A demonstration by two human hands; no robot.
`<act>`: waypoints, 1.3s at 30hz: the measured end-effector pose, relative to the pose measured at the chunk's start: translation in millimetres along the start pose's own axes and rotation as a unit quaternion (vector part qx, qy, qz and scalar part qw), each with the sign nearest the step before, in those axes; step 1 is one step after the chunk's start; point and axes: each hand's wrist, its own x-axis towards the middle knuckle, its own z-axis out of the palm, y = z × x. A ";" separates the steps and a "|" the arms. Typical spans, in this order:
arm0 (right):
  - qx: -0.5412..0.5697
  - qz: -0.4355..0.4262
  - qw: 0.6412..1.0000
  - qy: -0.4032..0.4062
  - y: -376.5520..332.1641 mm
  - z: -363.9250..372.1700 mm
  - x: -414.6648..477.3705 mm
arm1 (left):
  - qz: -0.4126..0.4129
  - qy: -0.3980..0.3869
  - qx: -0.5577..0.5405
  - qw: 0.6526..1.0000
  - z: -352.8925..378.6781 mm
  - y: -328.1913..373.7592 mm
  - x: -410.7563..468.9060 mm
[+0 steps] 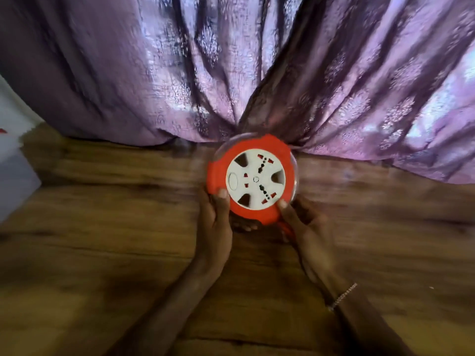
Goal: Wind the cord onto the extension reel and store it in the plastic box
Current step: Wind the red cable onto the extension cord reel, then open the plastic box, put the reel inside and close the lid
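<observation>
Red reel (254, 178) is gripped from both sides: left hand (214, 227) curled round the rim at 7 o'clock, right hand (308, 232) at 5 o'clock, thumbs pressed on top.

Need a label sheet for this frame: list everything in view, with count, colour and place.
reel: one, red with a white socket face, centre, held up
cord: one short stretch showing, red, just below the reel's near edge
clear rim: one, see-through, round the reel's far edge; perhaps the box, cannot tell
curtain: one, purple, across the top
wood surface: one, brown, lower half
white object: one, white-grey, left edge, blurred
bracelet: one, silver, right wrist
left hand: one, grips the reel's near left rim
right hand: one, grips the near right rim
</observation>
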 end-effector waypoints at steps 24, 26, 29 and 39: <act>-0.275 0.277 0.913 -0.118 -25.7 155.1 -18.4 | -0.379 0.091 0.246 0.887 -200.0 98.1 -21.3; -0.293 0.268 0.910 -0.122 -27.1 154.5 -16.6 | -0.378 0.043 0.311 0.871 -211.3 88.1 -17.4; -0.305 0.285 0.900 -0.128 -30.5 150.3 -9.3 | -0.370 -0.002 0.374 0.850 -213.8 97.2 -5.8; -0.368 0.104 0.905 -0.189 -74.2 256.7 59.2 | -0.400 0.233 0.364 0.808 -247.1 127.0 -1.2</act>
